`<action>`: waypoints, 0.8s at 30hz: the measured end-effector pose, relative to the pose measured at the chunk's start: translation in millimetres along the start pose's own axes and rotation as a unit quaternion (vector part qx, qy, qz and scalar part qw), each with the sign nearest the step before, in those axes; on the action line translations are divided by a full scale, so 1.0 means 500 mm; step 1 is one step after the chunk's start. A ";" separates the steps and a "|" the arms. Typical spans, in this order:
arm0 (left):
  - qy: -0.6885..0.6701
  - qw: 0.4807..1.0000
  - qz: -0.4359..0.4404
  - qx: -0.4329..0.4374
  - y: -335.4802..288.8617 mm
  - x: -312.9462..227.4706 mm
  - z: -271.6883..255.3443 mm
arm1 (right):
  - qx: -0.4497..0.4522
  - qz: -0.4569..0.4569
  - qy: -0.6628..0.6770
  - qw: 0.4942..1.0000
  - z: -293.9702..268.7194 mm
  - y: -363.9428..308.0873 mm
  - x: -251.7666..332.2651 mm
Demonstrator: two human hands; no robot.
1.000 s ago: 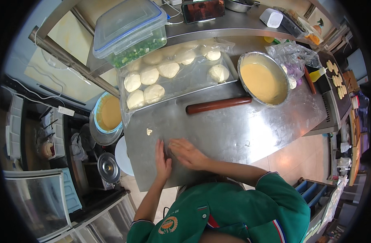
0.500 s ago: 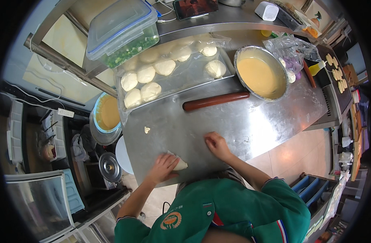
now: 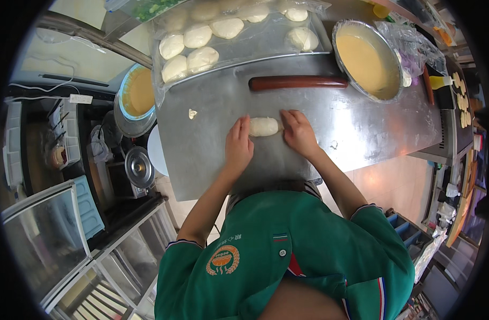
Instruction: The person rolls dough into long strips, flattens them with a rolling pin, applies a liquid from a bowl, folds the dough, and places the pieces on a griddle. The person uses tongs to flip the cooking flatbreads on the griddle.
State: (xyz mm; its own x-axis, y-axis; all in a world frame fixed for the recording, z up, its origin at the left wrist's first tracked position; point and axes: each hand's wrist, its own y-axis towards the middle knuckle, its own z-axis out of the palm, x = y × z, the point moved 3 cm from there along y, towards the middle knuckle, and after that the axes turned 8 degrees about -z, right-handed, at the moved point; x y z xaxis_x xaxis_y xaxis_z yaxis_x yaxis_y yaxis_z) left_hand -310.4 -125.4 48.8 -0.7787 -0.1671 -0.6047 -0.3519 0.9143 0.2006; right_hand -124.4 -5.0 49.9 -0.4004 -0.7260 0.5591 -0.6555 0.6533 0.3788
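A short, pale roll of dough [image 3: 264, 127] lies crosswise on the steel worktop, between my two hands. My left hand [image 3: 239, 145] holds its left end, fingers stretched fairly straight along it. At the other end, my right hand [image 3: 300, 134] has the fingers and thumb closed in around the tip. The dough's middle is uncovered. Beyond the hands lies a dark red-brown rolling pin [image 3: 298, 82]. A small scrap of dough [image 3: 192, 113] sits on the worktop to the left.
A tray [image 3: 244, 63] of round dough balls under clear plastic stands at the back. Right of it is a metal bowl [image 3: 368, 58] of yellow batter. A blue-rimmed tub [image 3: 138, 92] of batter stands off the worktop's left edge. Flat pieces lie on a griddle [image 3: 454, 101] at far right.
The dough was a flatter piece under my left hand near the worktop's front edge; it now lies farther forward as a roll. My right hand, formerly apart, has joined it. The view has shifted.
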 end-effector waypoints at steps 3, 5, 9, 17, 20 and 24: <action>-0.008 0.998 -0.063 0.028 0.019 0.033 0.012 | 0.011 -0.034 -0.001 0.999 -0.003 0.013 0.015; -0.010 0.997 -0.081 0.013 0.027 0.047 0.013 | 0.025 -0.019 0.032 0.999 -0.009 0.015 0.013; -0.055 0.987 -0.150 -0.001 0.025 0.070 0.016 | 0.133 0.227 0.244 0.934 0.010 -0.017 -0.032; -0.392 0.803 -0.437 0.099 -0.005 0.103 0.028 | 0.114 0.364 0.385 0.840 0.050 -0.039 -0.083; -0.388 0.776 -0.483 0.115 0.008 0.093 0.038 | 0.089 0.293 0.416 0.856 0.048 -0.014 -0.077; -0.386 0.812 -0.404 0.170 0.050 0.064 0.078 | 0.112 0.221 0.395 0.885 0.073 0.001 -0.055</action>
State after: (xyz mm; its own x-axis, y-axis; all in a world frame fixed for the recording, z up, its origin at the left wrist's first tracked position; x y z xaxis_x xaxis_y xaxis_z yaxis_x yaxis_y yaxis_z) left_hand -323.9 -93.4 4.3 0.2381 -0.6021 -0.7621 -0.3192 0.6926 -0.6469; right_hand -137.0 7.7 8.0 -0.1341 0.0244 0.9907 -0.6931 0.7122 -0.1114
